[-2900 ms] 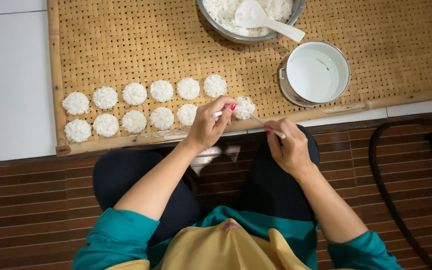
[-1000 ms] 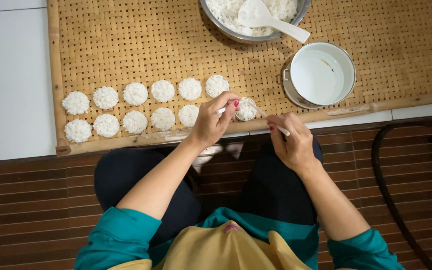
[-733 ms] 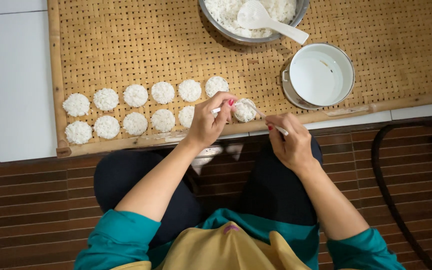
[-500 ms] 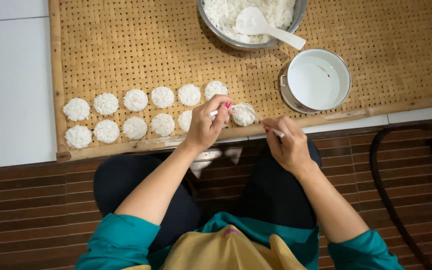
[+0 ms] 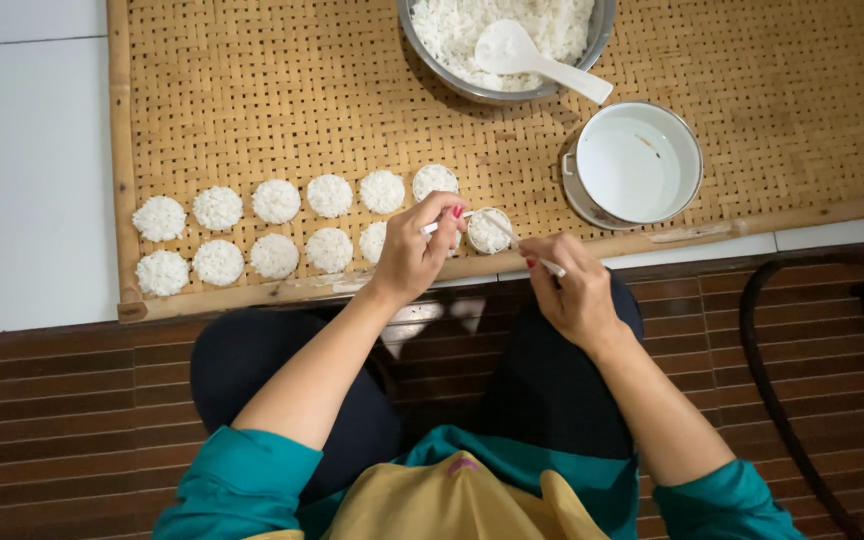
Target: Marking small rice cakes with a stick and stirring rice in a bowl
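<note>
My left hand [image 5: 414,252] rests on the woven bamboo tray [image 5: 252,110], fingers pinched on the rim of a small round mould [image 5: 489,232] filled with white rice. My right hand [image 5: 574,290] grips a thin white spoon [image 5: 522,246] whose tip presses into that rice. To the left lie two rows of several round white rice cakes [image 5: 274,228].
A metal bowl [image 5: 504,40] of cooked rice with a white paddle [image 5: 537,57] stands at the tray's far edge. A white enamel pot [image 5: 636,163] with water sits to the right. White floor tile lies left; dark wooden slats and a black cable [image 5: 762,350] lie near me.
Hands stay at the same rice mould with small pressing motions. The view shifted slightly; nothing else moved.
</note>
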